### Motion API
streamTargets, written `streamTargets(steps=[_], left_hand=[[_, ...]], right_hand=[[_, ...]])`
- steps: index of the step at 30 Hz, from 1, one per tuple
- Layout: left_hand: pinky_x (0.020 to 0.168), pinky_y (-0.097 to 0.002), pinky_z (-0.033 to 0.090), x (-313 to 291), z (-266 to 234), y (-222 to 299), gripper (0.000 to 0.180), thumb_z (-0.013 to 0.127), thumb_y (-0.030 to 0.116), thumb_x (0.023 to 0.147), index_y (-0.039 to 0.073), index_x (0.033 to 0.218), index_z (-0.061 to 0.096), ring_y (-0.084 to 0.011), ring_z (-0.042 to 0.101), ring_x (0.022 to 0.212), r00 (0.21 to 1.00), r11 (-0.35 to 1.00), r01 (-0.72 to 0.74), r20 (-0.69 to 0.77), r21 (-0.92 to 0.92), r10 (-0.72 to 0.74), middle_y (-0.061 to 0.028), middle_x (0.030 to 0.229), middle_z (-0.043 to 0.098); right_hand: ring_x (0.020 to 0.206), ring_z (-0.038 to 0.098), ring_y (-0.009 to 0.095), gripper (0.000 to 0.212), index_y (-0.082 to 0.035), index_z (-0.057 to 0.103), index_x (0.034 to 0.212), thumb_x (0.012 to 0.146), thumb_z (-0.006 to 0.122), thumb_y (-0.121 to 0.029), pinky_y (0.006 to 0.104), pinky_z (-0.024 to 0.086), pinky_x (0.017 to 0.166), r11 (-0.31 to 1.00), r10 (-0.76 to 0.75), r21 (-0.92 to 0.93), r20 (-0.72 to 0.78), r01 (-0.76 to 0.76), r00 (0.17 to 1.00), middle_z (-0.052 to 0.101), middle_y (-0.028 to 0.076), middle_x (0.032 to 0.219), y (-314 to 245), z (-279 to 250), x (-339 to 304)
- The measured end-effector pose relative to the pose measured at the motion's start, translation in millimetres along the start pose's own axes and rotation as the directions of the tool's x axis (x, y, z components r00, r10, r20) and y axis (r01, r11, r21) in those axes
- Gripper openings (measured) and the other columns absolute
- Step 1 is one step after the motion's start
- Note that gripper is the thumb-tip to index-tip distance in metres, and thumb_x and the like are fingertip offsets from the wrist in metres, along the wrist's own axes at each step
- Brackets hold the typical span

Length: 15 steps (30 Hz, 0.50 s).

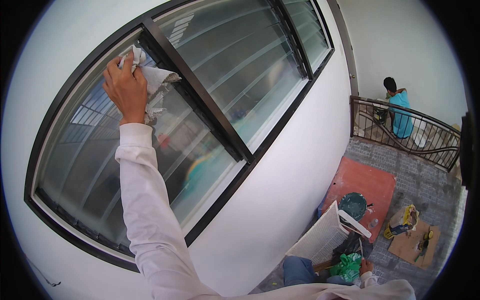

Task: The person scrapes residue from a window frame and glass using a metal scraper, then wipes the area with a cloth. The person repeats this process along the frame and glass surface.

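Note:
My left hand (127, 87) is raised to the upper part of a louvered glass window (100, 150), its fingers closed on a whitish cloth (157, 77). One part of the cloth bunches above the fingertips. The rest hangs beside the hand, with a frayed edge against the glass near the dark upright of the frame (200, 92). Low on the right, my right hand (367, 266) is small and partly seen beside a crumpled green plastic bag (346, 267). Its fingers are too unclear to tell whether they grip the bag.
Below the white wall (270, 210) lie a red board (362, 177), a dark basin (353, 205) and a white perforated panel (320, 235). A yellow bag (401, 221) sits by a cardboard sheet (415, 245). Behind a metal railing (415, 125), a person in blue (401, 112) crouches.

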<state>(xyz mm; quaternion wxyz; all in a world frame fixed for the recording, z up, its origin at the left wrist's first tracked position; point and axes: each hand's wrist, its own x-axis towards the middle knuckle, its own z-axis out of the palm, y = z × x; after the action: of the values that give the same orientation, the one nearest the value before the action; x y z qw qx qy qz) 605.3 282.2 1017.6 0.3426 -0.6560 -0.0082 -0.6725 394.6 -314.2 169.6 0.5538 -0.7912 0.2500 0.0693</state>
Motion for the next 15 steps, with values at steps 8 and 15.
streamTargets(steps=[8, 15], left_hand=[[0.094, -0.0482, 0.04, 2.1, 71.0, 10.5, 0.033, 0.066, 0.036, 0.09, 0.018, 0.116, 0.073, -0.031, 0.053, 0.116, 0.997, 0.997, -0.036, 0.075, 0.065, 0.031, -0.0079, 0.123, 0.059], [0.096, -0.0468, 0.037, -110.1, 36.9, 60.0, 0.025, 0.07, 0.025, 0.087, 0.015, 0.109, 0.073, -0.0275, 0.049, 0.118, 0.979, 0.997, -0.015, 0.203, -0.077, 0.03, -0.0049, 0.124, 0.058]], right_hand=[[0.048, 0.053, 0.018, 0.051, -0.002, 0.059, 0.064, 0.093, 0.063, -0.044, 0.0396, 0.041, 0.049, 0.995, 0.037, -0.095, 0.01, -0.036, 0.999, 0.056, 0.009, 0.054, -2.9, 9.2, -28.0], [0.047, 0.054, 0.016, 0.049, -0.002, 0.061, 0.068, 0.095, 0.061, -0.044, 0.0355, 0.041, 0.047, 0.998, 0.05, -0.047, 0.079, -0.046, 0.996, 0.056, 0.007, 0.055, -27.4, -9.9, -38.5]])
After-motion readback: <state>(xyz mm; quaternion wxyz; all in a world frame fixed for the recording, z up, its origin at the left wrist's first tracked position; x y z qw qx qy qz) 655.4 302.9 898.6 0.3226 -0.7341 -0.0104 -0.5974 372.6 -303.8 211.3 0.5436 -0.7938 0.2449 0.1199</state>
